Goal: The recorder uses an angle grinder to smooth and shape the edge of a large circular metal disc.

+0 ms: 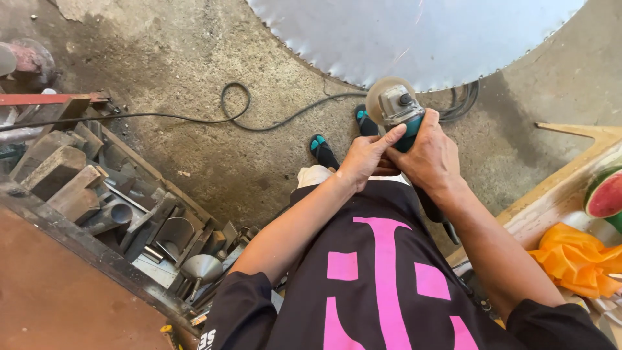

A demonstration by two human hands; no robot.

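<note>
Head view. Both my hands wrap the teal body of an angle grinder (396, 107): my right hand (431, 155) is clenched round the body, and my left hand (366, 159) lies against it, fingers closed, thumb stretched along the housing. The grinder's disc meets the toothed rim of a large circular saw blade (414, 35) at far centre. Its black cable (259, 120) loops over the concrete beside my sandalled feet; I judge a snag or kickback could jerk the disc towards them. Metal scrap (116, 201) fills the near left. At right lie cut watermelon (606, 191) and an orange bag (573, 259); no labels or signs show.
</note>
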